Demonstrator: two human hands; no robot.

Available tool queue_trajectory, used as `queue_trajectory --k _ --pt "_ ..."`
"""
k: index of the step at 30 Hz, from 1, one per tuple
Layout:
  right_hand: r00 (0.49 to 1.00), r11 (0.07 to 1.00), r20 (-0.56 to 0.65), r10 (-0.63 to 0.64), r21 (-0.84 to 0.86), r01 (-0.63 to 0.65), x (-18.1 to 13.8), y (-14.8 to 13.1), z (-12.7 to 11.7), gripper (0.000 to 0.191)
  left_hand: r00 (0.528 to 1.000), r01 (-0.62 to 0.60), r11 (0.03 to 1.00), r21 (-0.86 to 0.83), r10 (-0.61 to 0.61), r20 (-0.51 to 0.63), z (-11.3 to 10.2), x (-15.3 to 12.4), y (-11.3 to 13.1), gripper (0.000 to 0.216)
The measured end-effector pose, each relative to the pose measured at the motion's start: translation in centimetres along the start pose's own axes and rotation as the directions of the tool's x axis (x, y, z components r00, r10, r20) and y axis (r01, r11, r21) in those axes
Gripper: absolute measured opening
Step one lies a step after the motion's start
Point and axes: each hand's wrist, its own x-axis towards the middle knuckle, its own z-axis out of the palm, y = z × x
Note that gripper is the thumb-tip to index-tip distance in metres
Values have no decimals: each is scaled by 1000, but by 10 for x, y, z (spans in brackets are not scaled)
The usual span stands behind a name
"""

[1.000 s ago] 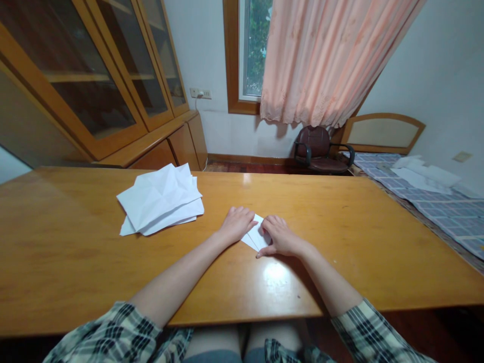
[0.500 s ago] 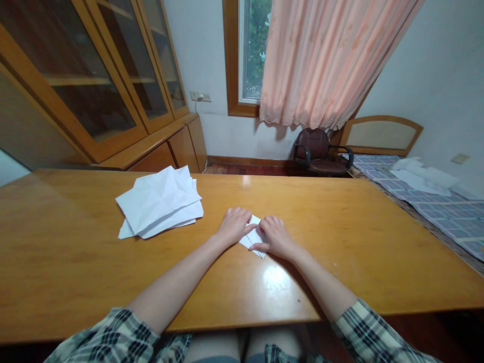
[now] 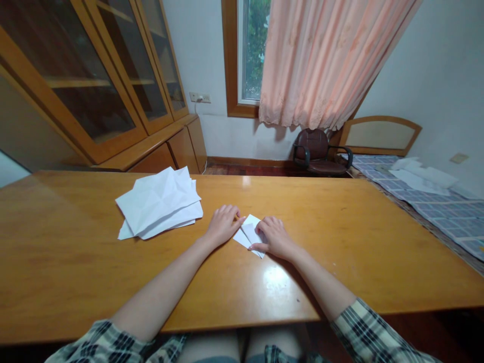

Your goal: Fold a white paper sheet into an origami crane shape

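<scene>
A small piece of folded white paper (image 3: pixel 247 231) lies on the wooden table in front of me, its crease lines and layered flaps showing. My right hand (image 3: pixel 275 238) covers its right side, thumb on the near edge and fingers curled over the top, gripping it against the table. Just left of the paper rests my left hand (image 3: pixel 224 225), thumb stretched toward the paper's left edge and apart from the bent fingers, with nothing held. Whether the thumb tip touches the paper, I cannot tell.
A stack of creased white sheets (image 3: pixel 161 201) lies on the table (image 3: pixel 321 212) to the left. Beyond the far edge stand a brown armchair (image 3: pixel 315 151), a glass-doored cabinet (image 3: pixel 109 85) and a bed (image 3: pixel 423 186) with papers on it.
My left hand has slid left off the paper, uncovering more of its left side. My right hand stays in place on it.
</scene>
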Motion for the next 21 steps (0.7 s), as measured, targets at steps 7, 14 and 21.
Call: queue_trajectory --k 7,14,21 --pt "1000 1000 7 4 -4 -4 0 -2 -2 48 996 -20 999 25 18 85 5 -2 -6 31" --pt "1000 1000 7 9 -8 -8 -1 -2 -2 46 994 10 999 41 -14 112 5 -3 2 22" --pt "1000 1000 0 -1 -22 1 -1 -2 -2 45 996 38 996 81 -44 79 14 -4 12 13"
